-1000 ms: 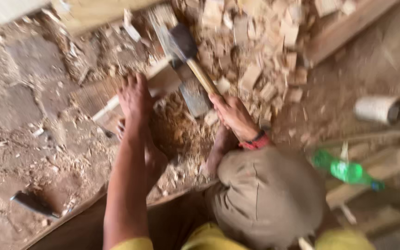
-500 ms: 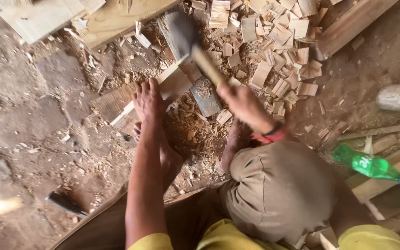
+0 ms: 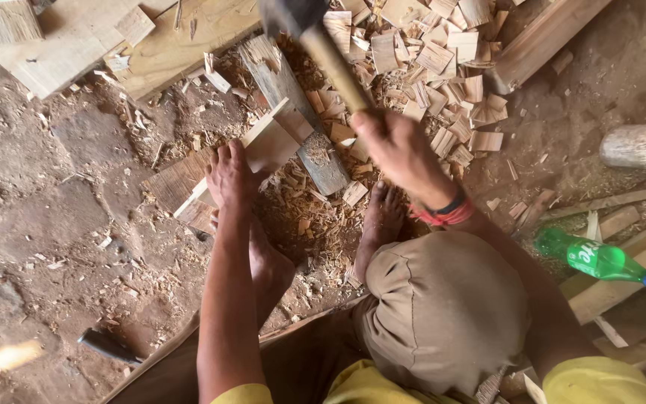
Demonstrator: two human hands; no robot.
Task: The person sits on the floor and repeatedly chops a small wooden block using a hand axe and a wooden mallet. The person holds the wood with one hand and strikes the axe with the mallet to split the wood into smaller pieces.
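Observation:
My right hand point(image 3: 398, 150) grips the wooden handle of a hammer point(image 3: 315, 37), raised so its dark head reaches the top edge of the view. My left hand point(image 3: 227, 176) presses flat on a pale wooden board point(image 3: 267, 146) lying on the dirt floor. A weathered grey plank point(image 3: 297, 112) crosses under that board, with sawdust on it. My bare feet point(image 3: 379, 221) rest beside the wood among the chips. A red band circles my right wrist.
A heap of cut wood chips point(image 3: 428, 60) lies beyond the plank. Larger boards point(image 3: 76, 45) sit at the top left. A green plastic bottle point(image 3: 600, 258) lies at right near timber pieces. A cut log point(image 3: 641, 146) sits at far right, a dark tool handle point(image 3: 110, 346) at lower left.
My right hand has lifted the hammer up and away from the plank. My left hand stays pressed on the pale board.

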